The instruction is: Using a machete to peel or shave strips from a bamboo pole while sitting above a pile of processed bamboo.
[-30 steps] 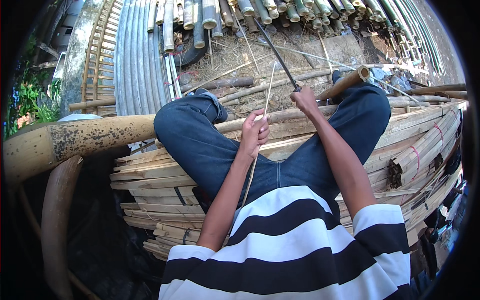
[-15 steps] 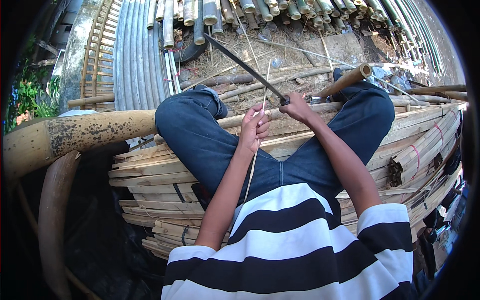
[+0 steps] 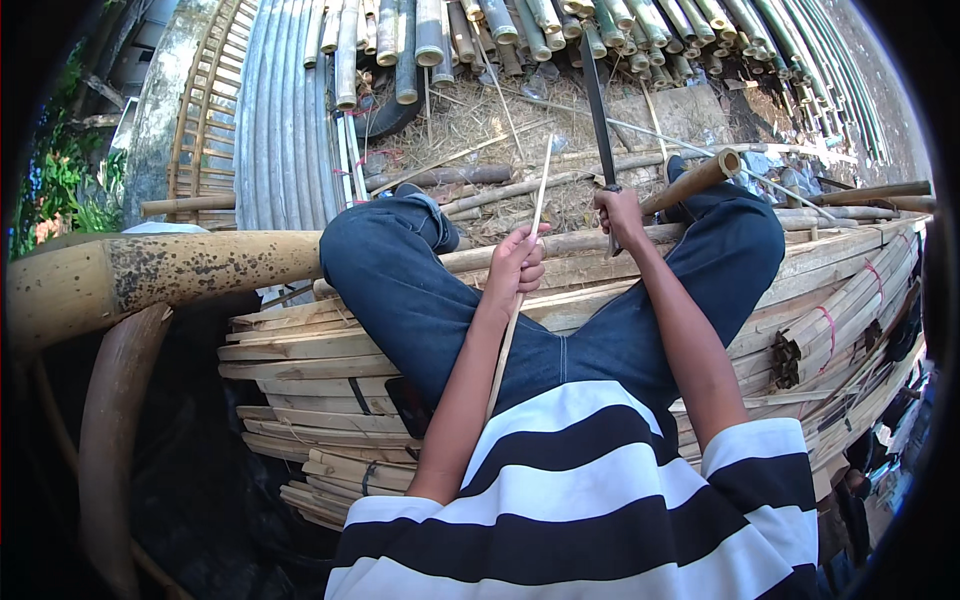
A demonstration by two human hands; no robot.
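Note:
A thin pale bamboo strip (image 3: pixel 545 178) slants upward through the closed fingers of my left hand (image 3: pixel 514 270). Its lower end runs along my left forearm toward my shirt. My right hand (image 3: pixel 622 214) is wrapped round the dark handle of a machete (image 3: pixel 602 115), over my right thigh. The long blade points away from me, almost straight up the view, and its tip overlaps the bamboo pole ends. Strip and blade are apart from each other.
I sit on bundles of split bamboo slats (image 3: pixel 310 350). A thick spotted bamboo pole (image 3: pixel 210 265) lies at my left knee, and a cut pole (image 3: pixel 700 180) juts by my right knee. Stacked bamboo poles (image 3: pixel 430 40), corrugated sheet (image 3: pixel 290 110) and a bamboo ladder (image 3: pixel 205 110) lie ahead.
My right hand has moved right and swung the machete from a leftward slant to nearly straight ahead, away from the strip. My left hand has shifted slightly; the strip leans more to the right.

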